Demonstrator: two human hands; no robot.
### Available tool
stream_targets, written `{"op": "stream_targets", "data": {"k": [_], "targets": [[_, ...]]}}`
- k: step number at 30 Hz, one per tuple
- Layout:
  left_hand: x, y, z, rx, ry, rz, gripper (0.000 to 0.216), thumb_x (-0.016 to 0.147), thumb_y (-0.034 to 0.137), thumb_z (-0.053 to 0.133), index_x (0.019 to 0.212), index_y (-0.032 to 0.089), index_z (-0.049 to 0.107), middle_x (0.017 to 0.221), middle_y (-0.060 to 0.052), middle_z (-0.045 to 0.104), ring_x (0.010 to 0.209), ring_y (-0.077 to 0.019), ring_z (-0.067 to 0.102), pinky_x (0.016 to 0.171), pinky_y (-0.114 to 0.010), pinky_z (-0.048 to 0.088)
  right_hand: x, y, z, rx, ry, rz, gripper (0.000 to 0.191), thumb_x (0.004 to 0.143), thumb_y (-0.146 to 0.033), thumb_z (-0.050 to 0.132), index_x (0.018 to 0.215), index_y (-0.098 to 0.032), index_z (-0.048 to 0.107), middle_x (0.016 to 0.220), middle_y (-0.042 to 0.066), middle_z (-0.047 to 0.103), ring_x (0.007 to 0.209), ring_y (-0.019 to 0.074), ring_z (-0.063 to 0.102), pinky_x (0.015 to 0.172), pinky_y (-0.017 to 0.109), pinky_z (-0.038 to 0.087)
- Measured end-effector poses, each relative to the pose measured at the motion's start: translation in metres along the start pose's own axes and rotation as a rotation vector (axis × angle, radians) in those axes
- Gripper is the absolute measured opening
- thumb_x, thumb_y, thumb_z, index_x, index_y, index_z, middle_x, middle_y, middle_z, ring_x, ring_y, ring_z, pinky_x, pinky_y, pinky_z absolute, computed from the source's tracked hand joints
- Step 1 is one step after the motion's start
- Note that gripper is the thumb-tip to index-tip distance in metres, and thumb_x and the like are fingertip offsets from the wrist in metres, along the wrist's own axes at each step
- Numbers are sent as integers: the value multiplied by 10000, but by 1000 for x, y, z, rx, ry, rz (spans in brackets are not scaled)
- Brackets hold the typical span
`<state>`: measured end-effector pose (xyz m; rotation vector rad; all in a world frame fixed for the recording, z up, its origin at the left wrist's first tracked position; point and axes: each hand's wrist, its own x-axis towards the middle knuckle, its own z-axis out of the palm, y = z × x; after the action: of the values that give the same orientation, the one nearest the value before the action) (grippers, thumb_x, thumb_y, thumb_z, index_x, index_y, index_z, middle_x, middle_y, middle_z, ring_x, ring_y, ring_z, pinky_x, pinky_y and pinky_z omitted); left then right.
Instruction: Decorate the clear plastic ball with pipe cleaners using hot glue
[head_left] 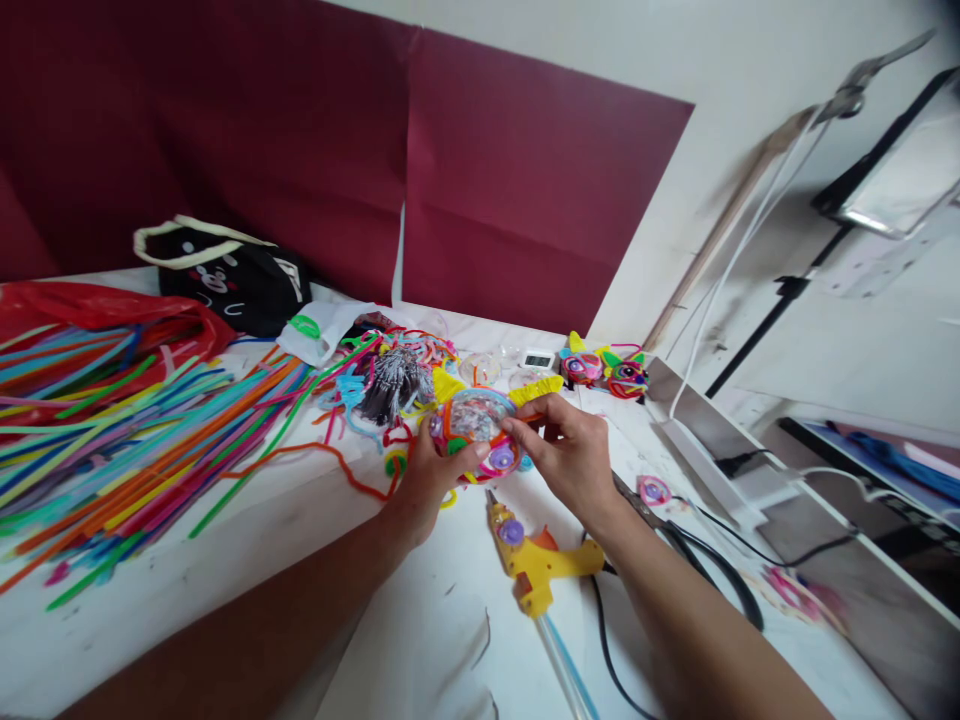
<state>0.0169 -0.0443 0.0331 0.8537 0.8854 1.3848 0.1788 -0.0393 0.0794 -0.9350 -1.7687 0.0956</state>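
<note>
Between my two hands is a round pipe-cleaner craft face (480, 420) with yellow ears, purple button-like eyes and a clear, shiny middle. My left hand (431, 475) grips its left and lower edge, thumb across the front. With thumb and fingertips my right hand (566, 445) pinches at the upper right rim, below the right ear, where an orange pipe cleaner (534, 416) shows. Just beneath the craft lies a yellow glue gun (540, 570) with a clear glue stick (566, 665) out of its back. Black-handled scissors (690, 550) lie partly behind my right forearm.
Many coloured pipe cleaners (165, 430) spread over the left of the white table. A black bag (240, 280) stands behind them. Two finished-looking craft faces (604, 370) sit at the back right, beside a small digital display (538, 361). A power strip (709, 475) lies at right.
</note>
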Motion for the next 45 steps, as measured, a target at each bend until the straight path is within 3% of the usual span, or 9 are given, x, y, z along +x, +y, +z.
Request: {"op": "stream_targets", "data": {"k": [9,18,23,36,45], "targets": [[1,-1,-1,20,36,24,747,594,325,848,1248,242,497,1141,-72,688,905,-228,696,719,-347,588,-1,0,-2,23,-4,-2,151,837,-248,744,732,-195,651,665,-18,637,544,96,500,527,224,397],[1,1,0,-17,48,7,855,535,261,856,1299,262,472,1198,-74,673,960,-241,692,754,-356,592,2,6,-5,256,-101,353,238,799,-419,758,799,-184,718,667,-3,650,561,113,508,517,237,388],[-2,1,0,-8,13,44,814,601,253,818,1332,274,461,1242,-73,659,1006,-240,684,780,-355,591,4,11,-12,220,-134,348,258,804,-438,753,863,-188,743,721,14,685,598,122,528,529,235,395],[-5,2,2,-36,22,98,802,594,223,822,1317,258,476,1194,-54,683,1018,-226,686,891,-385,566,2,3,-12,197,-125,463,356,722,-519,781,710,-174,692,575,-6,603,507,115,455,477,251,343],[-3,0,0,-24,17,95,778,614,236,809,1313,250,466,1167,-53,691,1026,-231,682,899,-390,563,2,3,-12,260,-144,509,417,723,-571,763,731,-158,706,575,-8,584,524,113,435,483,253,323]]}}
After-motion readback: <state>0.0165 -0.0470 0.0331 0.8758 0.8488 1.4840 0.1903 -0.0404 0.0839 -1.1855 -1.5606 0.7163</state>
